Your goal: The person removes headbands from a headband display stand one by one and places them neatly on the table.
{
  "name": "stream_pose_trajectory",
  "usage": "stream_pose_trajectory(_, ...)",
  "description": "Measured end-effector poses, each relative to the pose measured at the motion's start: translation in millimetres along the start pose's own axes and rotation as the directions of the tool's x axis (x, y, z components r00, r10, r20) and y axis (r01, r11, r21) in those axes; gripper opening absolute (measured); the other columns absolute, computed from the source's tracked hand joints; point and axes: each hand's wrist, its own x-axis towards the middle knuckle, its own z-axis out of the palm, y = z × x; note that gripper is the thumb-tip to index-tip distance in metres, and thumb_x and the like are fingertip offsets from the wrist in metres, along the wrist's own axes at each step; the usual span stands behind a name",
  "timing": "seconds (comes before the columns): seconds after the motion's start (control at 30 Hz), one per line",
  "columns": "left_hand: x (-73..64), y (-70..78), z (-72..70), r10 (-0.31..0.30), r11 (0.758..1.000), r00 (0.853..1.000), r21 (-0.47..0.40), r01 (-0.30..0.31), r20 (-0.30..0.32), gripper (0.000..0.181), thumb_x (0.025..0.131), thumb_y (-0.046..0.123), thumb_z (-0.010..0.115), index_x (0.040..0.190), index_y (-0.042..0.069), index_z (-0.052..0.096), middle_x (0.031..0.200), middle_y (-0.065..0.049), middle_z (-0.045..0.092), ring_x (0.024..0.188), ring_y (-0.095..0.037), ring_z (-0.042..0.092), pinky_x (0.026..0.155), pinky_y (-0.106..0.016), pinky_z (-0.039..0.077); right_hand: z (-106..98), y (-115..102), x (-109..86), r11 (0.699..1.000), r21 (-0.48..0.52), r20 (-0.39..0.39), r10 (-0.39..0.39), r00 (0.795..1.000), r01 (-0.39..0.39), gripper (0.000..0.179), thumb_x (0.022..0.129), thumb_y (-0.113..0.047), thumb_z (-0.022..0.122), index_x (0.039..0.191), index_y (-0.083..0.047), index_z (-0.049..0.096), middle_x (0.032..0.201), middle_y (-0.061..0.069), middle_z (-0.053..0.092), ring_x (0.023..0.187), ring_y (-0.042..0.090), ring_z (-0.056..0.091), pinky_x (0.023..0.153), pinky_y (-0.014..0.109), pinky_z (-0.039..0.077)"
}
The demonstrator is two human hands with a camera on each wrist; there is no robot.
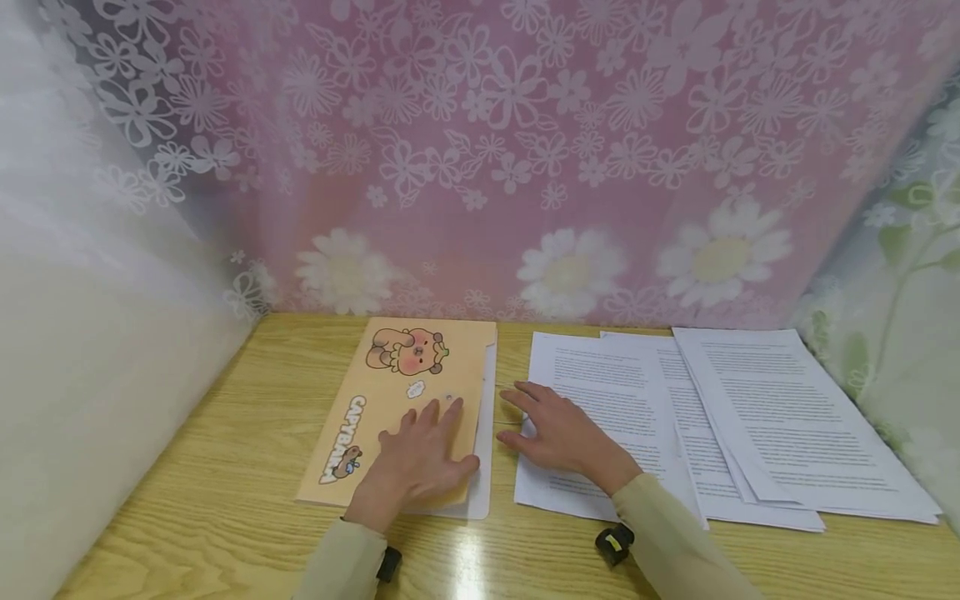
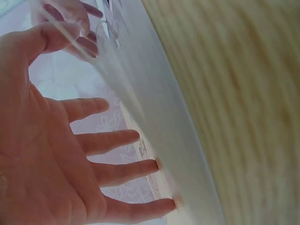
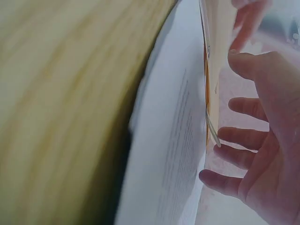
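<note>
Okay, nearest first: two pale beige long sleeves [image 1: 347, 562] are coming in from the bottom edge, each wrist wearing a small black device [image 1: 615, 544] on its underside.

Left hand [image 1: 420, 462] is lying over the near right part of a flat, rectangular peach folder [image 1: 386, 408]. Fingers are spreading wide, close to straight; grip is gripping nothing. In the left wrist view the ring and little fingertips are touching the cover. Thumb is lying across the cover's right edge; can't tell if it is pressing there. A whitish inner layer [image 1: 480, 492] is sticking out along that edge.

Right hand [image 1: 558, 429] is reaching over the left edge of a loose stack of white printed paper [image 1: 600, 417], fingers pointing toward the folder. They're bending slightly and standing apart, thumb well off the index; it is holding nothing. Can't tell if it is touching the sheets.

Folder is sitting left of centre on a yellow wood-grain tabletop [image 1: 217, 442], a strip of bare wood separating it from the left stack. Cover is showing white CAPYBARA lettering [image 1: 345, 442] along its left side and a large cartoon capybara [image 1: 405, 350] at the far end.

Farther right, a middle batch of printed sheets [image 1: 701, 417] is lying partly under the left stack, and a right-hand batch [image 1: 795, 417] is overlapping the middle one, edges fanning unevenly.

Behind everything, a pink curtain with white flowers [image 1: 465, 167] is hanging at the table's far edge.
</note>
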Motion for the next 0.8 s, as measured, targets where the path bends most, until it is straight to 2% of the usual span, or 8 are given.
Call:
stream_pose_trajectory(0.2,1.8,-3.4,-1.6,0.000,0.997,1.000,-0.081,0.000,-0.008,0.066,0.088,0.056,0.042,0.148,0.032,0.030,0.149,-0.008,0.040,0.131,-0.039,0.041,0.087,-0.074,0.035,6,-2,7.3,0.999,-0.035,0.042,0.027,0.999,-0.026,0.062,0.088,-0.057,0.053,0.139,-0.022,0.049,0.142,0.012,0.047,0.127,0.032,0.049,0.095,0.058,0.043)
stream_pose_trajectory(0.37,-0.5,-5.6,-1.9,0.004,0.991,1.000,-0.135,-0.008,-0.029,0.059,0.090,0.049,0.040,0.147,0.038,0.031,0.148,-0.005,0.041,0.130,-0.034,0.044,0.087,-0.073,0.036,10,-5,9.5,0.996,-0.071,0.077,0.054,0.996,-0.048,0.062,0.087,-0.059,0.052,0.139,-0.025,0.048,0.143,0.014,0.046,0.128,0.034,0.048,0.095,0.062,0.041)
stream_pose_trajectory(0.6,-2.6,-10.9,-2.2,0.085,0.981,0.995,-0.170,-0.094,-0.059,0.045,0.097,0.041,0.036,0.142,0.047,0.035,0.150,-0.006,0.039,0.129,-0.036,0.046,0.089,-0.066,0.041,12,-9,10.8,0.990,-0.131,0.074,0.052,0.996,-0.042,0.063,0.086,-0.061,0.053,0.137,-0.025,0.050,0.142,0.014,0.045,0.126,0.035,0.048,0.092,0.060,0.043)
stream_pose_trajectory(0.7,-3.2,-11.8,-3.2,0.109,0.975,0.992,-0.187,-0.118,-0.058,0.041,0.100,0.039,0.031,0.139,0.046,0.040,0.150,-0.006,0.038,0.128,-0.037,0.046,0.090,-0.065,0.041,13,-10,11.6,0.987,-0.152,0.074,0.056,0.996,-0.045,0.063,0.086,-0.062,0.053,0.137,-0.025,0.050,0.142,0.013,0.045,0.125,0.034,0.049,0.091,0.058,0.044)
stream_pose_trajectory(0.8,-2.9,-11.7,-3.9,0.116,0.969,0.991,-0.212,-0.127,-0.068,0.039,0.099,0.036,0.032,0.135,0.041,0.047,0.149,-0.005,0.040,0.127,-0.034,0.048,0.092,-0.059,0.044,12,-11,11.8,0.986,-0.157,0.078,0.059,0.995,-0.047,0.063,0.085,-0.061,0.054,0.137,-0.025,0.051,0.141,0.013,0.045,0.125,0.033,0.049,0.090,0.057,0.045)
